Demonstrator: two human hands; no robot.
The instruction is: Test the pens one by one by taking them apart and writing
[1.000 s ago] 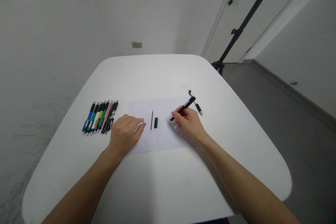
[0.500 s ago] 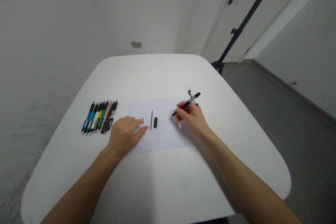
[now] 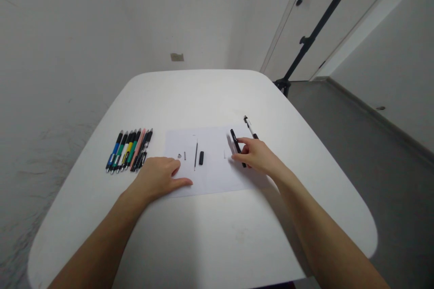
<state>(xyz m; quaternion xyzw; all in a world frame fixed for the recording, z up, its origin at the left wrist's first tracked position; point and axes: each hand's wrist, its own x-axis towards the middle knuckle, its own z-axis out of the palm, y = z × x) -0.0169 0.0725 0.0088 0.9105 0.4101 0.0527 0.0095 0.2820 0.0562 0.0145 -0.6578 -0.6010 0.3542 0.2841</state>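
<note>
My right hand (image 3: 257,156) lies with its fingers across a black pen (image 3: 238,147) on the right part of a white paper sheet (image 3: 212,180). I cannot tell whether it grips the pen. Beyond that hand, a white-and-black pen (image 3: 251,127) rests at the paper's far edge. My left hand (image 3: 154,179) rests open at the sheet's near left edge, holding nothing. Close to its fingers are a tiny round part (image 3: 179,156) and a short metal piece (image 3: 185,156). Mid-sheet lie a thin pen refill (image 3: 195,156) and a black cap (image 3: 201,158). A small pale piece (image 3: 224,154) sits near my right fingers.
A row of several coloured pens (image 3: 129,151) lies to the left of the sheet on the white rounded table (image 3: 203,244). Past the table's far right corner stand a black tripod stand (image 3: 307,40) and a white door (image 3: 288,31).
The black pen has turned steeper and dropped to the paper under my right fingers. My left hand has drawn back toward me, uncovering the tiny round part.
</note>
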